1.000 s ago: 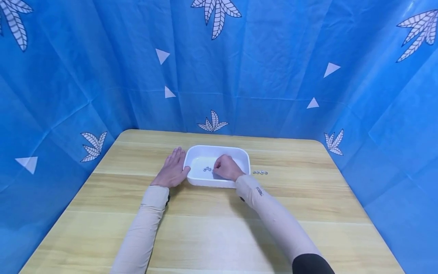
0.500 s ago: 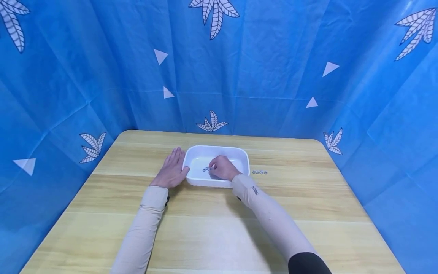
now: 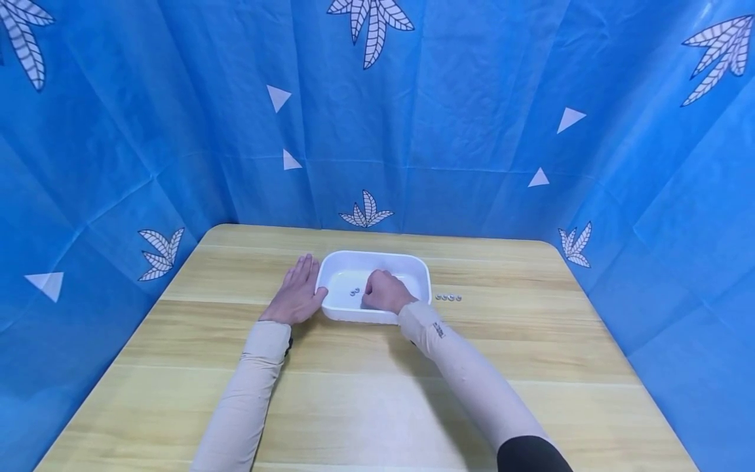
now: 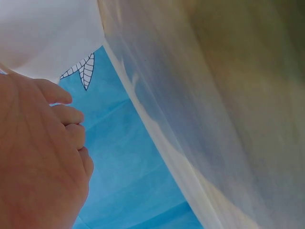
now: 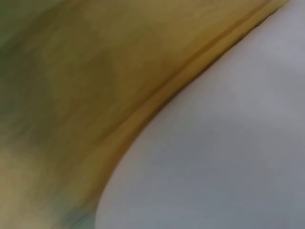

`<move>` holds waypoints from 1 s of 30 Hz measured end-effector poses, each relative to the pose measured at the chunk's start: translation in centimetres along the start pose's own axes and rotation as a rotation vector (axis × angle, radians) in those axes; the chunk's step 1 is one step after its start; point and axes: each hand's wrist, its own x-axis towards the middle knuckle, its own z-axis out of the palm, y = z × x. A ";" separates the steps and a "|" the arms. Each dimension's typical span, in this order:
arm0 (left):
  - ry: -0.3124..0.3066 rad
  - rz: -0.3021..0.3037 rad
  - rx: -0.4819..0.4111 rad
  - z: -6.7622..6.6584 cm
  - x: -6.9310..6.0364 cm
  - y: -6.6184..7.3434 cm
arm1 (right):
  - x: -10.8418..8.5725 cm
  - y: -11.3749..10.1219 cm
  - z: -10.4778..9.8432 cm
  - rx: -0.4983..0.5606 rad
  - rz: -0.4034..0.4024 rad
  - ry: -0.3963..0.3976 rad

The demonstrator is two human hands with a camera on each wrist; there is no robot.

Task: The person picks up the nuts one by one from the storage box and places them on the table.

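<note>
Wooden table (image 3: 366, 393): spreads across the lower frame.
White tray (image 3: 361, 314): on it, mid-frame.
Left hand (image 3: 297, 293): left of centre, fingers straight along the tray's side, thumb at the rim, gripping nothing.
Right hand (image 3: 387, 292): inside the tray, fingers curled, tips hidden; I cannot tell whether they hold a piece.
Metal row (image 3: 451, 297): four small pieces, table, just right of the tray.
Metal pair (image 3: 356, 290): in the tray, left of the right hand.
Progress: seemingly partway; four lined up outside, at least two inside unaligned.

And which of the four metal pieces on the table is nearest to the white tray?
The leftmost piece in the head view: it lies beside the white tray, while the other three sit farther right.
</note>
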 end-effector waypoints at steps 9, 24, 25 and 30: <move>-0.003 -0.010 -0.001 0.1 0.0 0.0 | 0.0 0.1 -0.2 -0.026 0.037 0.008; -0.009 -0.013 0.002 0.1 0.1 0.1 | 0.1 0.9 -0.2 0.043 -0.030 0.038; -0.009 -0.012 0.002 0.1 0.1 0.1 | 0.0 0.9 -0.3 0.047 -0.035 0.031; -0.005 -0.005 0.005 0.1 0.1 0.2 | 0.1 1.1 -0.4 0.062 -0.040 0.008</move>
